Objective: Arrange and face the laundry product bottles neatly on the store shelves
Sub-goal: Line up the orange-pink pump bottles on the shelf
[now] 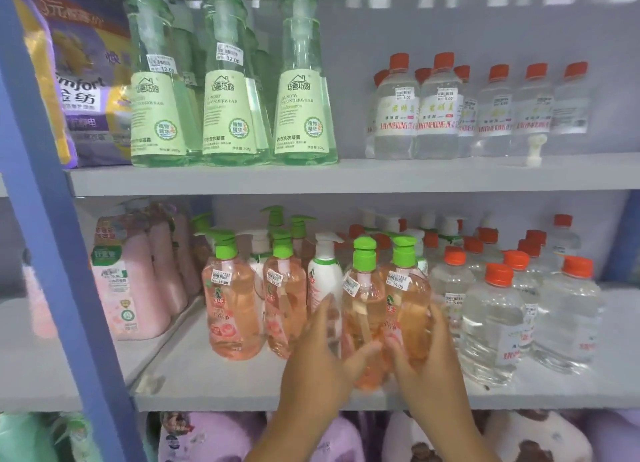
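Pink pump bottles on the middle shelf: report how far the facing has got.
Done: the three green bottles on the top shelf stand in a row, labels forward. In hand: the left hand and right hand hold two pink pump bottles at the shelf's front edge. Left: their pumps point different ways, a white pump bottle sits among them, and the clear orange-capped bottles stand staggered.

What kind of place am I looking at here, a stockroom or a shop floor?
Most likely a shop floor aisle: grey tiered shelves hold rows of identical products, such as the green bottles and the orange-capped clear bottles, and many carry price stickers.
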The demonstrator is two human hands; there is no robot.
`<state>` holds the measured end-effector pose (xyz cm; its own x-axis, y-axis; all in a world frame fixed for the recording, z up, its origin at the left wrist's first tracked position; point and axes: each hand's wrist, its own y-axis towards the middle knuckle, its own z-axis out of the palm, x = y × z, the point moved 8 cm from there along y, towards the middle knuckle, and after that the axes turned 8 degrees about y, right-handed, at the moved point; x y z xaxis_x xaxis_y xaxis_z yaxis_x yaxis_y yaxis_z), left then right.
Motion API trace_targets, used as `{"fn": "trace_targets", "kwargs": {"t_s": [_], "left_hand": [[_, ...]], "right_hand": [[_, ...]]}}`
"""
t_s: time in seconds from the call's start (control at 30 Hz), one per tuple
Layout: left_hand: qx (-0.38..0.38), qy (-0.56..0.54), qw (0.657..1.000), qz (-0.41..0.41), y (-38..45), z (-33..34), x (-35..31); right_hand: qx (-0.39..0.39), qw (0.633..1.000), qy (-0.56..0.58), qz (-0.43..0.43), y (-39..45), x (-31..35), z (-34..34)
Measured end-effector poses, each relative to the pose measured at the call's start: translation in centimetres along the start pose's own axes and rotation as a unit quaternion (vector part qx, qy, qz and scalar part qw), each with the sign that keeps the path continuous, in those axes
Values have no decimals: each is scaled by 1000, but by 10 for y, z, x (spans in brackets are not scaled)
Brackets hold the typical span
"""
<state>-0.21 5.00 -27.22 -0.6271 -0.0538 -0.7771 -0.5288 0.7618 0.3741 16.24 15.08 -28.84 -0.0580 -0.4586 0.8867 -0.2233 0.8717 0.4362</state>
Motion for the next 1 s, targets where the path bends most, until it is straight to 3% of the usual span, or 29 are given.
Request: {"fn": "trace_targets", "kwargs": {"t_s": [0.27, 0.4, 0.5, 0.57, 0.73, 1.0], "left_hand": [[-5, -75, 997, 11, -7, -22, 10], [-127, -85, 988, 29, -27, -90, 45], [-248, -61, 967, -15, -34, -144, 73], [-282, -34, 958, -46, -33, -162, 82], [-249, 27, 962, -104, -10, -162, 105], [-263, 21, 960, -93, 7, -160, 114]], "right_hand": [[1, 999, 28, 41, -12, 9, 4], [56, 995, 63, 49, -28, 14, 32], [116, 991, 53, 35, -35, 27, 66], [142, 989, 40, 28, -35, 32, 85], [200, 979, -1, 32, -33, 44, 124], [162, 987, 10, 3, -23, 42, 164]]}}
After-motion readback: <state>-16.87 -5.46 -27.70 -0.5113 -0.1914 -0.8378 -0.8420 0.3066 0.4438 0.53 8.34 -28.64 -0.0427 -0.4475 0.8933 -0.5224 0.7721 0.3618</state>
